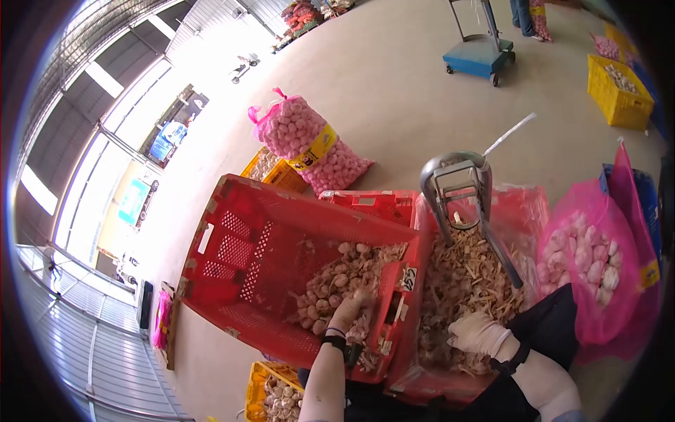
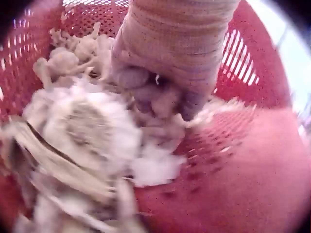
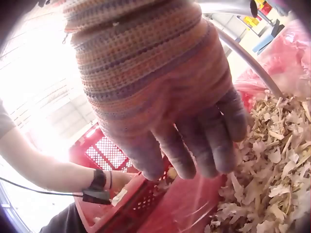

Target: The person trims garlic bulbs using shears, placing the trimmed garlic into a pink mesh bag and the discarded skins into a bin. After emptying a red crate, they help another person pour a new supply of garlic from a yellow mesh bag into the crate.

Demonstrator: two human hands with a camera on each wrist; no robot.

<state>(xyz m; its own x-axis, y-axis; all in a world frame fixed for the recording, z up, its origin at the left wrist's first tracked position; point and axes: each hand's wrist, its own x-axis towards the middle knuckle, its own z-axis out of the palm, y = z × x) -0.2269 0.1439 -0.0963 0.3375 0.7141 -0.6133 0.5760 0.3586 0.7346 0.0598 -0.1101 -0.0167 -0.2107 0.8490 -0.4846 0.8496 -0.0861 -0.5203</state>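
Observation:
A gloved left hand (image 1: 347, 314) reaches into a tilted red crate (image 1: 281, 211), among garlic bulbs (image 1: 341, 280) with dry stems. In the left wrist view that hand (image 2: 170, 53) has bent fingers over the pile, close to a blurred pale bulb (image 2: 92, 126); whether it grips one cannot be made out. The gloved right hand (image 1: 480, 333) is over the lined red crate of husks and stem pieces (image 1: 457, 274). Its fingers hang loosely spread in the right wrist view, where the hand (image 3: 165, 111) holds nothing, beside the scraps (image 3: 272, 170).
A metal-framed device (image 1: 457, 169) with a long bar stands over the scrap crate. Pink net bags of garlic stand behind (image 1: 299, 133) and at the right (image 1: 583, 260). Yellow crates (image 1: 619, 91) and a blue platform cart (image 1: 478, 56) are farther off. Another person's legs (image 1: 522, 15) show at the top.

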